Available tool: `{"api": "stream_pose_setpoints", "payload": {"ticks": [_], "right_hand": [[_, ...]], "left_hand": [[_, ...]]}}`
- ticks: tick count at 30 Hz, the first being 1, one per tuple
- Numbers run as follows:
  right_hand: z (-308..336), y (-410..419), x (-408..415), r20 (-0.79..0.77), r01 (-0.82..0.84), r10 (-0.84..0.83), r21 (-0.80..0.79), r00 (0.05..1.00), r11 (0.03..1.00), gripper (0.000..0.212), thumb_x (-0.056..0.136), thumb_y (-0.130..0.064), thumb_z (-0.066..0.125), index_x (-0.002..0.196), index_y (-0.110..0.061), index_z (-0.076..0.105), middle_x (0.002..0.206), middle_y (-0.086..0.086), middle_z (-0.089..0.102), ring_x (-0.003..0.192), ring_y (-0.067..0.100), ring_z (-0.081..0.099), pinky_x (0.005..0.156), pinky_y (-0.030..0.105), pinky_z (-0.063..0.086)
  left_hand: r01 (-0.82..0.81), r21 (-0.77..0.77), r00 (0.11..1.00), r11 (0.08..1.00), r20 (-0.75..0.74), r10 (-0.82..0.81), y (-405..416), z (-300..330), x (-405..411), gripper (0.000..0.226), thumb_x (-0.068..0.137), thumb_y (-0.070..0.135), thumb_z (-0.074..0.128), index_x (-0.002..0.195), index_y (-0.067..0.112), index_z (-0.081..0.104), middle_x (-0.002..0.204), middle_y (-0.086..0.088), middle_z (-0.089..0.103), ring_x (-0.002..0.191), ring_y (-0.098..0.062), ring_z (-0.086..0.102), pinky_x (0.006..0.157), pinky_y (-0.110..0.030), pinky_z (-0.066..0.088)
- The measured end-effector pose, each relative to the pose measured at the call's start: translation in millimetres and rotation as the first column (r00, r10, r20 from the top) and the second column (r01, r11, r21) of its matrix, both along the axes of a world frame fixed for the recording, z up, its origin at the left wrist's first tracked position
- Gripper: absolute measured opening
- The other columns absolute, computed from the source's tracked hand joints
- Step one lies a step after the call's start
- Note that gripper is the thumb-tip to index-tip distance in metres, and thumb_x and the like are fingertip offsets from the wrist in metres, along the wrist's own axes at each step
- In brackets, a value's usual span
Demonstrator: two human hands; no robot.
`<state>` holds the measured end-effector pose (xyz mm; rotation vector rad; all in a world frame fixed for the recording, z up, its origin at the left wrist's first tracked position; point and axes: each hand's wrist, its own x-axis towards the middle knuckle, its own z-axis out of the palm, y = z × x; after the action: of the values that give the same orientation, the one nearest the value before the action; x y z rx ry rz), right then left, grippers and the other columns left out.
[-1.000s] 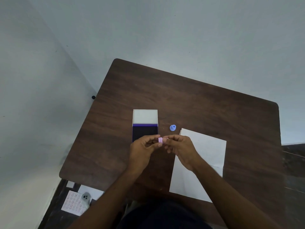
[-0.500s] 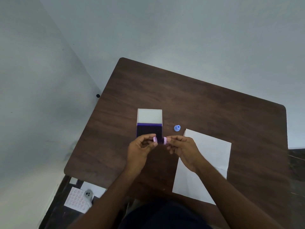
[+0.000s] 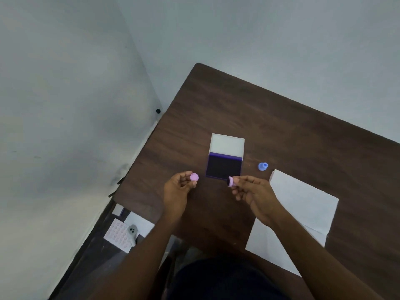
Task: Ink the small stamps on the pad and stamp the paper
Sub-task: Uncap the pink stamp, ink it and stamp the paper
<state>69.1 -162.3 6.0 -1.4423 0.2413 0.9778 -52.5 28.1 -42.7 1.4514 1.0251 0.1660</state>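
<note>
On the dark wooden table (image 3: 270, 118) lies an open ink pad (image 3: 224, 167) with a dark purple inked surface and its white lid folded back. My right hand (image 3: 253, 195) pinches a small pink stamp (image 3: 230, 181) at the pad's near right corner, its dark face pointing left. To the left of the pad, my left hand (image 3: 177, 193) holds the stamp's round pink cap (image 3: 194, 176) at its fingertips. A small blue stamp (image 3: 263, 166) stands on the table right of the pad. A white sheet of paper (image 3: 303, 211) lies to the right, partly under my right forearm.
Below the table's left edge, on the floor, lie white sheets, a dotted card (image 3: 118, 233) and a small grey object (image 3: 132, 230). Grey walls close in behind and to the left of the table. A small black knob (image 3: 158, 111) sits at the wall corner.
My hands have drawn apart. The pink cap came off the stamp and went left with my left hand, while the stamp stayed in my right hand near the pad.
</note>
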Motion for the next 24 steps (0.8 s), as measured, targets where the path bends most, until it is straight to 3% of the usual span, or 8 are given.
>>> {"api": "stream_pose_setpoints", "payload": {"ticks": [4, 7, 9, 15, 20, 22, 24], "right_hand": [[2.0, 11.3, -2.5, -0.01, 0.036, -0.036, -0.016, 0.999, 0.999, 0.016, 0.087, -0.012, 0.065, 0.096, 0.0, 0.072, 0.08, 0.016, 0.07, 0.064, 0.022, 0.064, 0.057, 0.027, 0.053], [3.3, 17.1, -3.4, -0.023, 0.058, -0.059, -0.029, 0.998, 0.998, 0.018, 0.088, -0.01, 0.064, 0.1, 0.003, 0.07, 0.083, 0.019, 0.068, 0.066, 0.023, 0.062, 0.059, 0.029, 0.052], [3.9, 19.2, -3.5, -0.038, 0.072, -0.073, -0.024, 0.997, 0.997, 0.019, 0.089, -0.009, 0.062, 0.102, 0.004, 0.069, 0.084, 0.019, 0.067, 0.066, 0.024, 0.062, 0.06, 0.029, 0.051], [5.1, 20.0, -2.3, -0.081, 0.094, -0.095, -0.018, 0.992, 0.995, 0.021, 0.09, -0.01, 0.062, 0.104, 0.005, 0.068, 0.084, 0.018, 0.067, 0.065, 0.022, 0.062, 0.058, 0.028, 0.051], [7.5, 19.3, 0.6, -0.112, 0.097, -0.096, 0.007, 0.989, 0.995, 0.021, 0.09, -0.013, 0.063, 0.103, 0.001, 0.07, 0.085, 0.016, 0.069, 0.068, 0.021, 0.063, 0.059, 0.027, 0.053], [7.9, 18.5, 1.0, -0.146, 0.09, -0.083, 0.041, 0.986, 0.995, 0.02, 0.09, -0.015, 0.062, 0.101, -0.001, 0.072, 0.087, 0.015, 0.069, 0.071, 0.02, 0.064, 0.063, 0.029, 0.052], [8.1, 16.7, 1.5, -0.212, 0.099, -0.079, 0.085, 0.974, 0.991, 0.018, 0.089, -0.016, 0.062, 0.098, -0.005, 0.074, 0.087, 0.013, 0.07, 0.074, 0.019, 0.064, 0.07, 0.031, 0.052]], "left_hand": [[0.081, 0.135, 0.99, 0.987, -0.122, -0.065, 6.8, -14.5, -7.8, 0.026, 0.078, 0.025, 0.076, 0.103, 0.026, 0.069, 0.093, 0.011, 0.072, 0.083, 0.0, 0.067, 0.079, -0.017, 0.054], [0.234, 0.401, 0.967, 0.886, -0.191, -0.169, 8.7, -20.1, -9.3, 0.023, 0.077, 0.032, 0.075, 0.1, 0.027, 0.07, 0.095, 0.017, 0.064, 0.09, -0.001, 0.053, 0.078, -0.008, 0.039], [0.273, 0.483, 0.956, 0.832, -0.235, -0.177, 10.7, -23.2, -9.0, 0.023, 0.079, 0.034, 0.073, 0.101, 0.028, 0.069, 0.099, 0.015, 0.059, 0.095, -0.003, 0.046, 0.077, -0.006, 0.033], [0.229, 0.488, 0.965, 0.842, -0.226, -0.131, 13.4, -29.3, -5.0, 0.027, 0.082, 0.034, 0.071, 0.107, 0.028, 0.067, 0.104, 0.01, 0.062, 0.097, -0.008, 0.047, 0.081, -0.018, 0.041], [0.231, 0.476, 0.963, 0.848, -0.239, -0.128, 11.7, -28.0, -2.2, 0.03, 0.08, 0.034, 0.072, 0.109, 0.028, 0.067, 0.105, 0.009, 0.064, 0.098, -0.008, 0.049, 0.082, -0.021, 0.043], [0.185, 0.477, 0.974, 0.859, -0.203, -0.097, 8.8, -21.1, -0.5, 0.031, 0.08, 0.035, 0.073, 0.109, 0.03, 0.066, 0.107, 0.011, 0.063, 0.099, -0.006, 0.049, 0.082, -0.016, 0.041], [0.118, 0.462, 0.99, 0.879, -0.119, -0.07, 4.1, -6.9, 3.9, 0.026, 0.08, 0.035, 0.072, 0.106, 0.033, 0.068, 0.102, 0.018, 0.062, 0.097, -0.004, 0.054, 0.083, -0.019, 0.048]]}}
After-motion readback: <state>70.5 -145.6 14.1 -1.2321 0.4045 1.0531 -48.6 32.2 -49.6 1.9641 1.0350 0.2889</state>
